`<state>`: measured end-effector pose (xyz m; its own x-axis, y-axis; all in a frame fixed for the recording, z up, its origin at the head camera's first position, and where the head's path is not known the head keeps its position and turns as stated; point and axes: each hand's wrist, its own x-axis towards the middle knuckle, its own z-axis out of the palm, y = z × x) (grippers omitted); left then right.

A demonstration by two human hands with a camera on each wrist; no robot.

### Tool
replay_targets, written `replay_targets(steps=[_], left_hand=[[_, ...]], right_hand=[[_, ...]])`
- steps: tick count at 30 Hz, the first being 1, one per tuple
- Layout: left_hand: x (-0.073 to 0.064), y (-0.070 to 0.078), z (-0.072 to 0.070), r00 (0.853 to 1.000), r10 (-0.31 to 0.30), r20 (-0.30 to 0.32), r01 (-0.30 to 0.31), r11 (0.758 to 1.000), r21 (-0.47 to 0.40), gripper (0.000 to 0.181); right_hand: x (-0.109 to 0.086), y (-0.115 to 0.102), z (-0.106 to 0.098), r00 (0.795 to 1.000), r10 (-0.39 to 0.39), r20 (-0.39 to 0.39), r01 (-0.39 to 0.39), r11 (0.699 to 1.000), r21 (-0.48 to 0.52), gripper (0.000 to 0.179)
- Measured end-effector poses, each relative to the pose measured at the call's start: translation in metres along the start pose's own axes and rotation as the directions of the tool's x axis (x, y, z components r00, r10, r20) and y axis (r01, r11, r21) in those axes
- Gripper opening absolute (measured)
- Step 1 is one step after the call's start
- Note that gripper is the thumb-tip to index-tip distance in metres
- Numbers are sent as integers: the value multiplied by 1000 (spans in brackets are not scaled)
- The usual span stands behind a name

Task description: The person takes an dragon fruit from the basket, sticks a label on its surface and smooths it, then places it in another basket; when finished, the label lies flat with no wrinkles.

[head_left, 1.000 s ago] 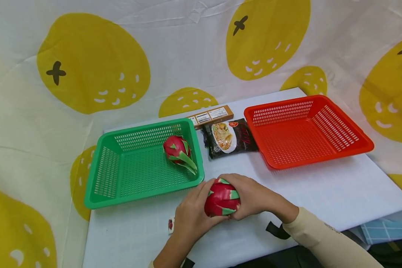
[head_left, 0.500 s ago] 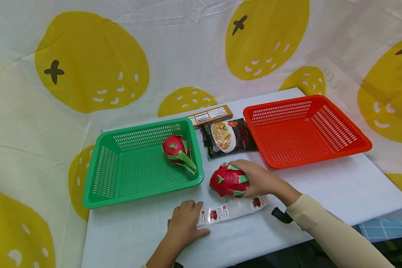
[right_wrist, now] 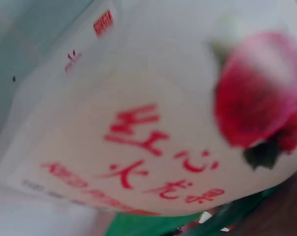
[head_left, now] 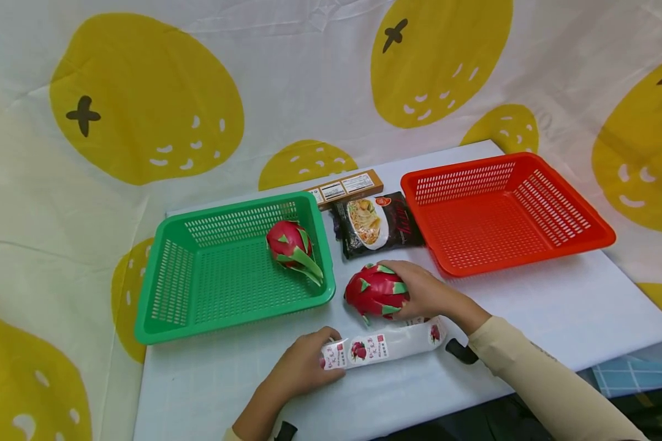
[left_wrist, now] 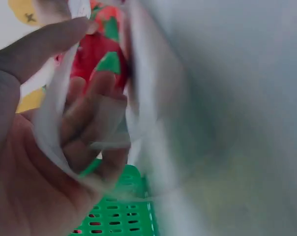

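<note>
In the head view, my right hand (head_left: 419,294) grips a red dragon fruit (head_left: 372,293) with green scales, just above the table. A whitish plastic bag (head_left: 405,343), printed with dragon fruit pictures and red characters, stretches between my two hands. Its left end is held by the thumb and fingers of my left hand (head_left: 309,361). From the left wrist, the translucent film loops past my curled fingers, and the dragon fruit (left_wrist: 84,56) shows beyond. The printed bag (right_wrist: 133,93) fills most of the right wrist view, where my right hand is mostly hidden.
A green basket (head_left: 228,316) with a second dragon fruit (head_left: 287,240) stands at left. At right is a red basket (head_left: 488,211). Between them lie a black noodle packet (head_left: 383,223) and a long brown box (head_left: 347,187). A patterned cloth (head_left: 309,73) hangs behind.
My left hand came off the dragon fruit and took the bag's left end, lifting it slightly. The right hand moved a little up and right with the fruit, then stayed.
</note>
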<state>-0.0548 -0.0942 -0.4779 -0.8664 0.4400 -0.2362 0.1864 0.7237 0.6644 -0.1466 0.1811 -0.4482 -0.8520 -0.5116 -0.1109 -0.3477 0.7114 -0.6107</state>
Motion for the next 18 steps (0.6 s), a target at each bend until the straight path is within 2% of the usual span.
replay_targets(steps=[2, 4, 10, 13, 15, 17, 18], left_hand=[[-1, 2, -6, 999, 2, 51, 7, 986, -165, 40], [-1, 4, -11, 997, 9, 81, 14, 961, -277, 35], [-2, 12, -21, 994, 43, 100, 5, 899, -438, 28], [-3, 16, -23, 994, 28, 109, 33, 855, -517, 28], [-3, 20, -24, 994, 8, 108, 55, 818, -572, 27], [-4, 25, -26, 995, -12, 101, 72, 784, -617, 26], [-4, 27, -27, 995, -21, 94, 76, 772, -631, 25]], right_hand=[[-2, -1, -1, 1000, 22, -2, -22, 999, -26, 107], [-4, -3, -2, 1000, 21, 1, -21, 999, -47, 110], [-13, -19, -14, 1000, -2, 17, 2, 1000, -20, 99], [-19, -31, -23, 998, -69, 3, 69, 998, 9, 84], [-24, -42, -29, 991, -126, -36, 126, 992, -2, 69], [-32, -56, -36, 971, -207, -118, 203, 978, -42, 50], [-36, -64, -38, 953, -251, -167, 244, 968, -64, 40]])
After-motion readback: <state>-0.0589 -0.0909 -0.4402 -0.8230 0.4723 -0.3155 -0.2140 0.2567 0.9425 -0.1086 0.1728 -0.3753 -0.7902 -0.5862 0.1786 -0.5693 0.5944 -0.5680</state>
